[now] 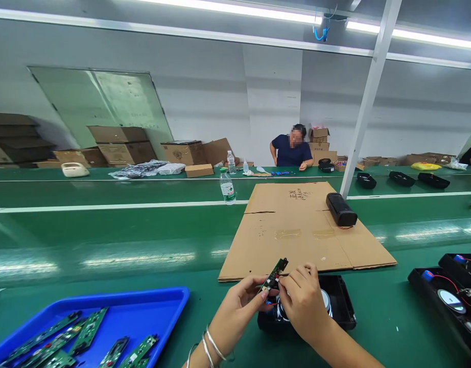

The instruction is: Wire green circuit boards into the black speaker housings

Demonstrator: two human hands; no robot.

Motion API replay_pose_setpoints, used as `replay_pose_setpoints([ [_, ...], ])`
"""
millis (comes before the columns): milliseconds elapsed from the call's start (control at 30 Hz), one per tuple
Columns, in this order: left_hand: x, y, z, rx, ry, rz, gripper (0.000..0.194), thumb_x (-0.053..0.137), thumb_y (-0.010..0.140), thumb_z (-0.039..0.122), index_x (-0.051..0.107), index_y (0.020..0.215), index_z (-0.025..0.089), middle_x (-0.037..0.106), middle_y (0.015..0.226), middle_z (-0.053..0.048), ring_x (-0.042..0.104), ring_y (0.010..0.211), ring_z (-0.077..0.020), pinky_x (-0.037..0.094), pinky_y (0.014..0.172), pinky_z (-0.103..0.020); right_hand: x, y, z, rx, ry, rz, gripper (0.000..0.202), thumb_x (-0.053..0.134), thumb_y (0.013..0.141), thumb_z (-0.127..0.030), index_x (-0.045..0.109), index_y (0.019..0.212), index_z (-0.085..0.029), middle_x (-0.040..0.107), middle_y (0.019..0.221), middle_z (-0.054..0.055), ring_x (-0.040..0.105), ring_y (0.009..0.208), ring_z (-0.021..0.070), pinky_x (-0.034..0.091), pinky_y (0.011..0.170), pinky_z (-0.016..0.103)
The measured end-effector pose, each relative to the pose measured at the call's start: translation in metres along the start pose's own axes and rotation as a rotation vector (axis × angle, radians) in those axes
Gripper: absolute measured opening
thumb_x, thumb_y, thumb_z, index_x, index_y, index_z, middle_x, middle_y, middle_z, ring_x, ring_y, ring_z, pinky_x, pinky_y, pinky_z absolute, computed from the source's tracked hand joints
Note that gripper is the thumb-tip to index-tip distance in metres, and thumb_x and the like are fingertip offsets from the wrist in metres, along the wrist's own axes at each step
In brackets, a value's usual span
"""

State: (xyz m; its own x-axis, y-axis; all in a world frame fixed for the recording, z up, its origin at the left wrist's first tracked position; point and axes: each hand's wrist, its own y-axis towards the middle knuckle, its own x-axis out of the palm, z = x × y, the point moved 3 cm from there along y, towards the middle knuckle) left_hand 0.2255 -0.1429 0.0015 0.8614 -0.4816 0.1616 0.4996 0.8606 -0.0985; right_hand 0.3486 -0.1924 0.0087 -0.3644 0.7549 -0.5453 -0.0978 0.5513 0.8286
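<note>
A small green circuit board point(274, 275) is pinched between the fingers of both hands, tilted up to the right, just above an open black speaker case point(337, 301). The case lies flat on the green table, a round silver speaker inside, thin red wires at its left side.

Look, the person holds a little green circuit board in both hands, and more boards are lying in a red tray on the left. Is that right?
Not quite. The tray is blue, not red, as the head view shows. The rest holds: the left hand and the right hand both hold the little green circuit board, and more boards lie in that tray on the left.
</note>
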Motion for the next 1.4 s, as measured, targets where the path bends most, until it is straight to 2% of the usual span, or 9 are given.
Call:
replay_pose_setpoints([
  [167, 0.0001, -0.0023, 0.0055, -0.005, 0.013, 0.026, 0.043, 0.076, 0.049, 0.044, 0.064, 0.078, 0.014, 0.067, 0.09, -0.008, 0.063, 0.08, -0.0235, 0.056, 0.063, -0.033, 0.0016, -0.0006, 0.0014, 0.04, 0.064, 0.013, 0.021, 0.038, 0.084, -0.01, 0.05, 0.068, -0.018, 0.052, 0.063, 0.0, 0.041, 0.062, 0.0137, 0.028, 0.071, 0.031],
  [567, 0.0014, -0.004, 0.0051, 0.047, 0.066, 0.08, 0.039, 0.069, 0.057, 0.045, 0.061, 0.081, 0.015, 0.067, 0.092, -0.009, 0.062, 0.087, -0.0261, 0.057, 0.062, -0.033, 0.0036, -0.0022, 0.0037, 0.075, 0.043, 0.007, 0.023, 0.038, 0.082, -0.009, 0.047, 0.062, -0.018, 0.051, 0.06, -0.001, 0.04, 0.06, 0.013, 0.028, 0.067, 0.029],
  [867, 0.0059, -0.0029, -0.0001, 0.074, 0.146, 0.03, 0.034, 0.065, 0.063, 0.041, 0.063, 0.085, 0.016, 0.067, 0.095, -0.008, 0.063, 0.083, -0.0234, 0.055, 0.065, -0.031, 0.0011, 0.0003, 0.004, 0.023, -0.049, -0.044, 0.025, 0.039, 0.081, -0.007, 0.044, 0.059, -0.018, 0.048, 0.057, -0.002, 0.039, 0.059, 0.0132, 0.026, 0.066, 0.028],
  [1033, 0.0047, -0.003, 0.0, 0.115, 0.115, -0.025, 0.037, 0.068, 0.061, 0.036, 0.064, 0.094, 0.019, 0.066, 0.099, -0.006, 0.061, 0.089, -0.0237, 0.054, 0.072, -0.032, -0.0004, 0.0024, 0.0005, -0.007, -0.046, -0.036, 0.025, 0.038, 0.079, -0.005, 0.046, 0.059, -0.018, 0.049, 0.057, -0.001, 0.039, 0.059, 0.0136, 0.027, 0.065, 0.029],
  [1133, 0.0028, -0.0024, 0.0015, 0.094, 0.071, -0.012, 0.039, 0.07, 0.058, 0.038, 0.065, 0.091, 0.018, 0.067, 0.096, -0.008, 0.061, 0.089, -0.0252, 0.055, 0.069, -0.032, 0.0015, 0.0014, -0.0016, 0.003, -0.039, -0.021, 0.026, 0.037, 0.08, -0.005, 0.045, 0.059, -0.018, 0.049, 0.056, -0.001, 0.039, 0.058, 0.0136, 0.027, 0.064, 0.028],
  [1267, 0.0015, -0.0026, 0.0066, 0.047, 0.036, 0.066, 0.037, 0.073, 0.054, 0.04, 0.064, 0.08, 0.014, 0.068, 0.088, -0.008, 0.063, 0.084, -0.0263, 0.056, 0.061, -0.032, 0.0026, -0.0008, -0.0011, 0.034, -0.002, -0.004, 0.025, 0.038, 0.082, -0.008, 0.047, 0.061, -0.018, 0.049, 0.058, 0.0, 0.039, 0.059, 0.0137, 0.028, 0.066, 0.029],
  [1400, 0.0019, -0.0036, 0.0083, 0.021, 0.049, 0.12, 0.038, 0.072, 0.053, 0.04, 0.061, 0.077, 0.014, 0.068, 0.086, -0.008, 0.065, 0.082, -0.0266, 0.056, 0.052, -0.029, 0.0013, -0.0018, -0.0003, 0.04, 0.016, 0.027, 0.024, 0.038, 0.083, -0.008, 0.05, 0.064, -0.017, 0.05, 0.059, 0.0, 0.039, 0.06, 0.0137, 0.028, 0.067, 0.029],
])
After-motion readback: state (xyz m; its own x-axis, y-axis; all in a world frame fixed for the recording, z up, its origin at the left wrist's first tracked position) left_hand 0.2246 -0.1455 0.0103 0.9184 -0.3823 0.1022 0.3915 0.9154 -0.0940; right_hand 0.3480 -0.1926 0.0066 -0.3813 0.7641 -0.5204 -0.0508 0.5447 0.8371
